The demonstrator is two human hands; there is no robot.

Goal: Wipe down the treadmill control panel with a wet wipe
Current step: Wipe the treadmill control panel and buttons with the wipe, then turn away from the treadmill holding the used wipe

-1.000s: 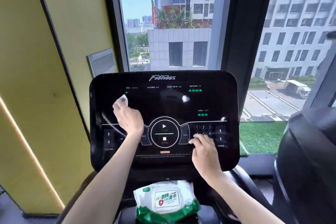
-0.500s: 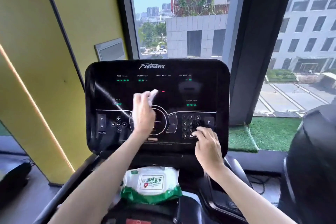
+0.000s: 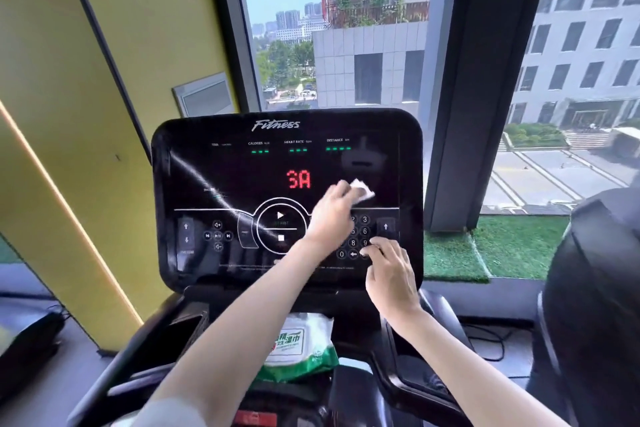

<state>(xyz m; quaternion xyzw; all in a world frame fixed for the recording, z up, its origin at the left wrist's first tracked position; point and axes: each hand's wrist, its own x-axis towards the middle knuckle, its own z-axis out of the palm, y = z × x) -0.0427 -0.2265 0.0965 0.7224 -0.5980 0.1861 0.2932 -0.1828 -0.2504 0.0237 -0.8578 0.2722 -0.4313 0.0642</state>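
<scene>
Wet wipe: small, white, crumpled, pressed against the black control panel on its right half, just above the number keypad and right of the red readout. Half a second earlier it sat near panel centre, above the round start/stop ring; a second earlier it was at the upper left. So it has travelled left to right across the glass.

Left hand: fingers closed around the wipe, forearm reaching diagonally across the panel, covering the left column of keypad digits. It now lies just above the right hand, the two close but apart.

Right hand: fingers loosely spread, holding nothing, fingertips resting at the lower right of the keypad near the 9 key. Same spot as in both earlier frames.

Display: red characters "3A" lit at centre; in the earlier frame only a faint red mark showed there. Green dashes lit under CALORIES, HEART RATE, DISTANCE. A pale diagonal streak crosses the left side of the panel.

Below the panel: wipe packet, white and green with a printed label, lying in the console tray, partly behind the left forearm.

Surroundings: yellow wall left, window with buildings ahead, green turf strip on the sill right.
</scene>
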